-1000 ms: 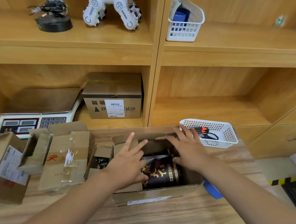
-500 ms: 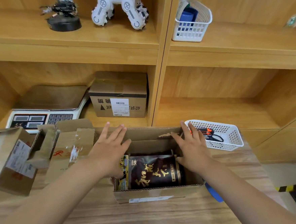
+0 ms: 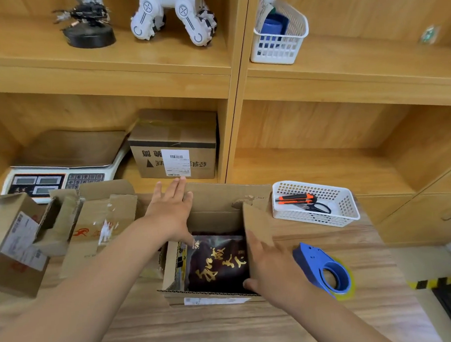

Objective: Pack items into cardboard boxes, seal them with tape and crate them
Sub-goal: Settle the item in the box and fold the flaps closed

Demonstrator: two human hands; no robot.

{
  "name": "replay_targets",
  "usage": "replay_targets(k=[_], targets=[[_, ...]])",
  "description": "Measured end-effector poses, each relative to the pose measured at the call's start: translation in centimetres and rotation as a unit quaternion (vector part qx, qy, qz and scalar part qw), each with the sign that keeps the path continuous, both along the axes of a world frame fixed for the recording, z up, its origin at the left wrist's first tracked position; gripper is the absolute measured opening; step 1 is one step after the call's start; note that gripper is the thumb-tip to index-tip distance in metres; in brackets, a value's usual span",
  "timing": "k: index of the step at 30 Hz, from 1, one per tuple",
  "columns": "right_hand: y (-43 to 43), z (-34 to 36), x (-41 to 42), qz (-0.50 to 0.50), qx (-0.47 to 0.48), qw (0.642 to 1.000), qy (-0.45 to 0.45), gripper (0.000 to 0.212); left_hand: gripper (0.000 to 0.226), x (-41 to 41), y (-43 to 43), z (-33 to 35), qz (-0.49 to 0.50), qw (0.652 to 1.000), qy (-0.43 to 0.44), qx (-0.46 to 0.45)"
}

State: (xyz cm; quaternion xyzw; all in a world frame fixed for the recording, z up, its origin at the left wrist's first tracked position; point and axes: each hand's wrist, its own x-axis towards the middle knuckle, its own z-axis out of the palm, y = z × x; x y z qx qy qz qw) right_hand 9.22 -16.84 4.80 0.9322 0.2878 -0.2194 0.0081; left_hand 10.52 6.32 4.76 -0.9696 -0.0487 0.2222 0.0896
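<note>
1. One wooden shelving unit (image 3: 237, 84) stands behind one wood-grain table (image 3: 230, 330).
2. Five cardboard boxes in all: three opened cartons (image 3: 10, 239) at the table's left, one sealed box (image 3: 174, 137) on the lower shelf with a white barcode label (image 3: 176, 162) and upside-down black print, and one open cardboard box (image 3: 221, 200) at the table's centre.
3. One weighing scale (image 3: 59, 177) sits on the shelf.
4. Two white baskets: shelf basket (image 3: 277, 47) and table basket (image 3: 350, 210).
5. One dark packet (image 3: 220, 264) lies inside the open box (gold characters, plus a readable "50").
6. One blue tape dispenser (image 3: 322, 268) lies just right of the box.
7. The left hand (image 3: 168, 215) lies flat, fingers straight, on the box's far left edge. The right hand (image 3: 271, 271) presses flat against the upright right flap, gripping nothing.
8. One orange knife (image 3: 295, 199) and one pair of scissors (image 3: 317, 208) lie in the table basket.
</note>
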Motion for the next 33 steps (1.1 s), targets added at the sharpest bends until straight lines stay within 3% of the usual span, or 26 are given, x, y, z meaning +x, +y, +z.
replay_targets(k=[3, 6, 10, 13, 16, 20, 23, 26, 33], targets=[[0.1, 0.2, 0.5, -0.027, 0.001, 0.991, 0.134, 0.078, 0.111, 0.1, 0.2, -0.2, -0.009, 1.0, -0.002, -0.011], [-0.3, -0.6, 1.7, -0.04, -0.001, 0.972, 0.231, 0.079, 0.101, -0.3, 0.9, -0.5, -0.013, 0.998, -0.026, -0.06], [-0.4, -0.9, 3.2, -0.021, 0.01, 0.961, 0.277, 0.098, 0.089, -1.1, 1.3, -0.9, -0.008, 0.985, -0.119, -0.126], [-1.0, -0.5, 3.9, -0.001, 0.028, 0.958, 0.285, 0.091, 0.087, -1.8, 1.1, -1.9, -0.019, 0.97, -0.208, -0.126], [-2.0, -1.0, 3.8, -0.024, 0.057, 0.976, 0.21, 0.087, 0.093, -2.3, 1.1, -3.2, -0.035, 0.961, -0.252, -0.111], [-2.8, -2.0, 2.7, -0.05, 0.112, 0.987, 0.107, 0.091, 0.082, -2.2, 1.3, -4.1, -0.068, 0.945, -0.307, -0.094], [-3.1, -2.3, 1.7, -0.015, 0.104, 0.994, -0.023, 0.093, 0.08, -1.9, 1.0, -4.3, -0.11, 0.933, -0.335, -0.076], [-3.4, -3.2, 1.0, 0.052, 0.155, 0.971, -0.177, 0.094, 0.082, -1.7, 0.2, -4.9, -0.146, 0.928, -0.339, -0.054], [-3.7, -4.8, 1.5, 0.121, 0.18, 0.939, -0.266, 0.1, 0.087, -0.3, -0.8, -6.9, -0.284, 0.906, -0.313, 0.002]])
